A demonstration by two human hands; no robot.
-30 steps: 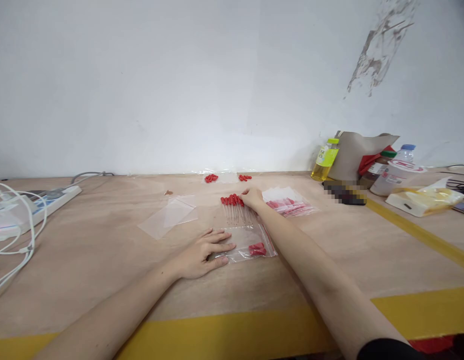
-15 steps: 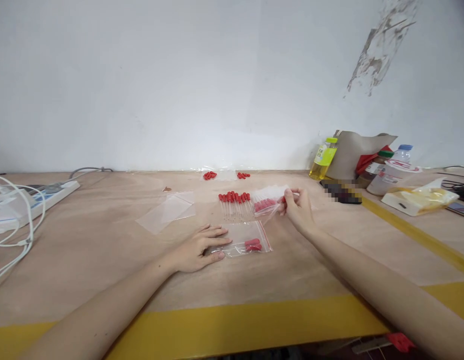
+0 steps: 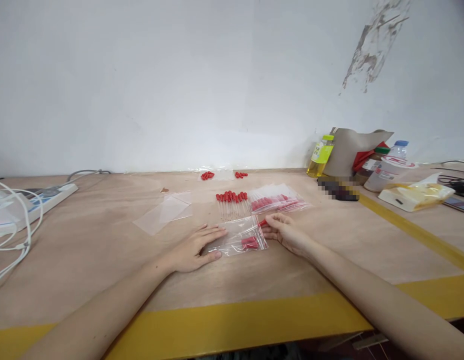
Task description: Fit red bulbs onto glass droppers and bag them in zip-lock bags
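Observation:
A clear zip bag (image 3: 232, 237) lies flat on the table, its red-edged mouth to the right and red rubber bulbs (image 3: 250, 242) inside. My left hand (image 3: 198, 248) rests on the left end of this bag, fingers spread. At the bag's mouth, my right hand (image 3: 284, 232) pinches a red rubber bulb (image 3: 262, 223) whose far end meets the opening. Just behind is a row of droppers (image 3: 232, 200) with red bulbs and thin clear tubes. To their right, several filled zip bags (image 3: 279, 197) overlap, red bulbs showing through.
Flat clear bags (image 3: 166, 210) lie to the left. Small heaps of red bulbs (image 3: 207, 175) sit by the wall. At far left is a power strip (image 3: 48, 205) with white cables. A yellow bottle (image 3: 320, 156), jars, a phone (image 3: 339, 190) and a tissue pack (image 3: 415, 195) stand right.
My right hand has moved from the pile of filled bags, left and toward me, to the open bag's mouth with a red bulb. My left hand stays on the bag.

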